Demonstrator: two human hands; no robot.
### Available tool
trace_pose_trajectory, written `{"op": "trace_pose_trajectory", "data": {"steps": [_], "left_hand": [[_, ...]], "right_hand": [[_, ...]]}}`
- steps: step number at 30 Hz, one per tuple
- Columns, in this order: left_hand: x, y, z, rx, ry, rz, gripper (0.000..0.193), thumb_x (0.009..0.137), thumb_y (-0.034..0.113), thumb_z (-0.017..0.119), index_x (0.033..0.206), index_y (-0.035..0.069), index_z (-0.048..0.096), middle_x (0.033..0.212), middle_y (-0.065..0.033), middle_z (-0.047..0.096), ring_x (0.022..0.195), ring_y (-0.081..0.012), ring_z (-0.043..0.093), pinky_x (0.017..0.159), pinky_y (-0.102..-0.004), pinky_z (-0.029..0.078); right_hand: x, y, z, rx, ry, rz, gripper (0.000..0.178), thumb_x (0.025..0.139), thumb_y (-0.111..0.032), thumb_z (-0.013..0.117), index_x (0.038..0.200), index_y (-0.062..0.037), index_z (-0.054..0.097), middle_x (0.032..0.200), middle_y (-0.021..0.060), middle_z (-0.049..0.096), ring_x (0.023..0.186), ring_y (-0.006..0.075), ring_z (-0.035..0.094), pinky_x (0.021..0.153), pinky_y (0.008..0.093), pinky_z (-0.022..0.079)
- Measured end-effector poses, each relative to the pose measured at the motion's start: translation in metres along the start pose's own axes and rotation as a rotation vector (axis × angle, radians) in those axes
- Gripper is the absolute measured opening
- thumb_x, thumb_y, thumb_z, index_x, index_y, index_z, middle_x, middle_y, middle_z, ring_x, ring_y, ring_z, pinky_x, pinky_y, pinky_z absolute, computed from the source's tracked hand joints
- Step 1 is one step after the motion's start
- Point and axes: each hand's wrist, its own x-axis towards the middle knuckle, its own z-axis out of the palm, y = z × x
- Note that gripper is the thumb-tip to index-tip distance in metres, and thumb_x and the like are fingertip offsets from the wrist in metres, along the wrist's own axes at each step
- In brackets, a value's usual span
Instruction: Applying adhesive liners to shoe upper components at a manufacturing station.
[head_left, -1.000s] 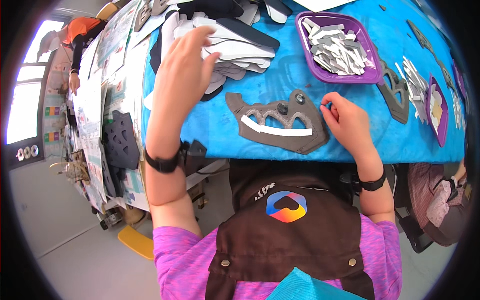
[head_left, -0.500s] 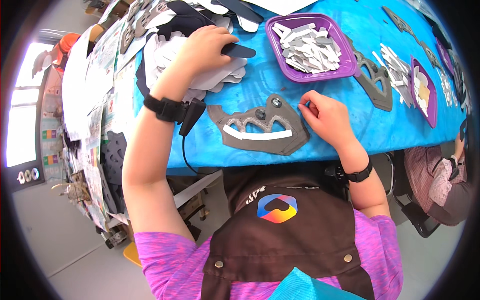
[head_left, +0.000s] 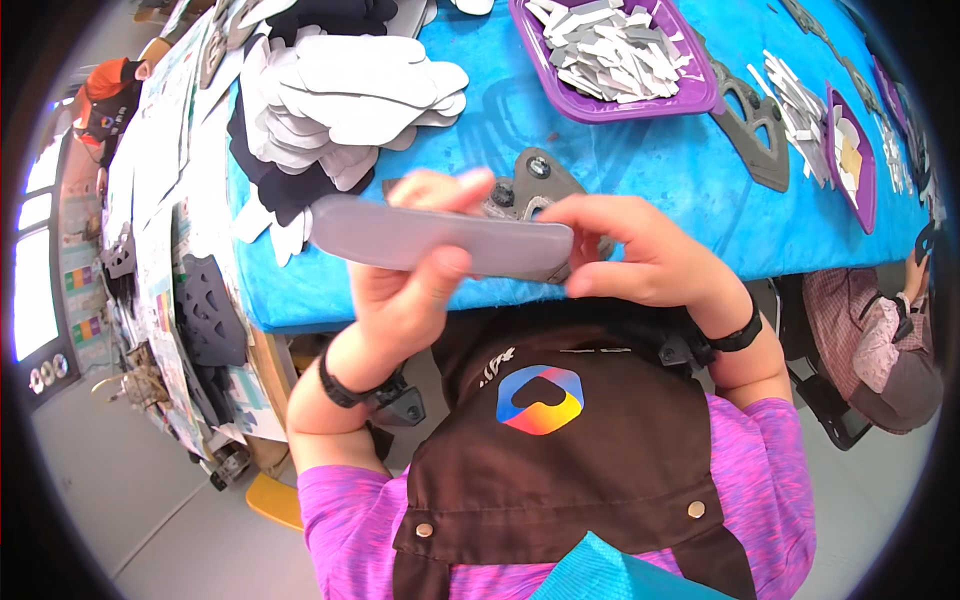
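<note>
A long, flat grey pad (head_left: pixel 400 236), rounded at its left end, is held up over the near edge of the table. My left hand (head_left: pixel 395 295) is closed around it, thumb on the near side and fingers on the far side. At the pad's right end, my right hand (head_left: pixel 650 250) pinches it between thumb and fingers. Behind and below lies a dark grey cut-out panel (head_left: pixel 545 180) with round dark spots; the pad and my hands hide most of it. To the upper left is a pile of white rounded pads (head_left: pixel 350 90), with dark pads beneath.
A purple tray (head_left: pixel 610 112) of white and grey strips stands at the back. Another dark cut-out panel (head_left: pixel 755 140), loose strips (head_left: pixel 795 110) and a second purple tray (head_left: pixel 868 215) lie rightward. A seated co-worker (head_left: pixel 860 340) is at the right.
My left hand has come from the pile back toward me with a pad. My right hand, earlier beside the panel, now grips the pad's end. The view has shifted slightly.
</note>
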Motion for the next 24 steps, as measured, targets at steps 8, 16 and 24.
{"op": "trace_pose_trajectory", "data": {"steps": [8, 16, 24], "left_hand": [[-0.062, -0.009, -0.013, 0.151, 0.343, -0.310, 0.023, 0.098, 0.017, 0.071, 0.089, -0.005, 0.070, 0.082, -0.0063, 0.069, 0.075, -0.0132, 0.060, 0.067, -0.0273, 0.046], [-0.060, -0.016, -0.010, 0.797, 0.286, -0.433, 0.036, 0.097, 0.020, 0.074, 0.073, -0.001, 0.056, 0.062, -0.0029, 0.050, 0.058, -0.0115, 0.041, 0.054, -0.0288, 0.036], [-0.046, -0.034, -0.016, 0.876, 0.411, -0.332, 0.037, 0.093, 0.019, 0.079, 0.071, 0.000, 0.055, 0.061, -0.0018, 0.047, 0.056, -0.0090, 0.039, 0.050, -0.0263, 0.033]], "right_hand": [[-0.007, 0.006, 0.000, -0.180, -0.055, 0.234, 0.024, 0.096, -0.017, 0.072, 0.082, 0.0017, 0.067, 0.065, 0.0063, 0.059, 0.056, 0.0135, 0.054, 0.054, 0.0314, 0.042], [-0.009, 0.013, 0.011, -0.569, 0.228, 0.305, 0.036, 0.099, -0.029, 0.065, 0.078, 0.0003, 0.067, 0.064, 0.0168, 0.061, 0.055, 0.0321, 0.057, 0.053, 0.0409, 0.041], [0.001, 0.016, 0.016, -0.651, 0.316, 0.409, 0.038, 0.096, -0.030, 0.068, 0.071, -0.0013, 0.068, 0.060, 0.0167, 0.060, 0.054, 0.0366, 0.057, 0.051, 0.0429, 0.042]]}}
